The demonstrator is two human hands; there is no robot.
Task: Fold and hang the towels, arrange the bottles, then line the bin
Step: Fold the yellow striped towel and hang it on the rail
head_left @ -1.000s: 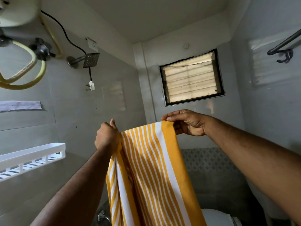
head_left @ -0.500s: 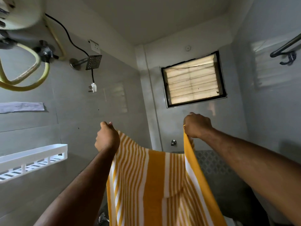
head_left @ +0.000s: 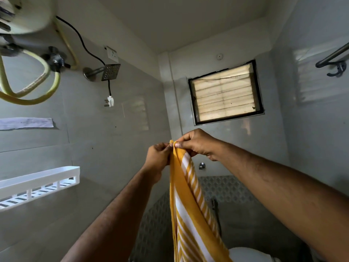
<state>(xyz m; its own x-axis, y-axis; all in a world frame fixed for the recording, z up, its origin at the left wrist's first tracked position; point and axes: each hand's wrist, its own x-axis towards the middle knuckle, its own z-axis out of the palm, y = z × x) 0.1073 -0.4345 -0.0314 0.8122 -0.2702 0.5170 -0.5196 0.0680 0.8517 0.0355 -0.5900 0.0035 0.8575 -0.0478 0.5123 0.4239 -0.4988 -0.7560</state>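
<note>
A yellow and white striped towel (head_left: pixel 190 210) hangs folded lengthwise in front of me, its top corners brought together at chest height. My left hand (head_left: pixel 157 157) pinches the top edge from the left. My right hand (head_left: pixel 196 143) pinches the same top edge from the right, thumb and fingertips meeting the left hand's. The towel's lower end runs out of the bottom of the frame. A dark towel rail (head_left: pixel 334 55) with a hook is fixed high on the right wall, well away from both hands.
A white slotted shelf (head_left: pixel 39 179) juts from the left wall. Above it are a water heater (head_left: pixel 24 14), yellow hoses (head_left: pixel 28 93), a shower head (head_left: pixel 110 71) and a dangling plug (head_left: pixel 110 101). A louvred window (head_left: pixel 225 93) faces me; a white toilet (head_left: pixel 249 254) sits below.
My hands, spread apart holding the towel wide half a second ago, have come together, bringing its two top corners against each other so the towel now hangs doubled and narrow.
</note>
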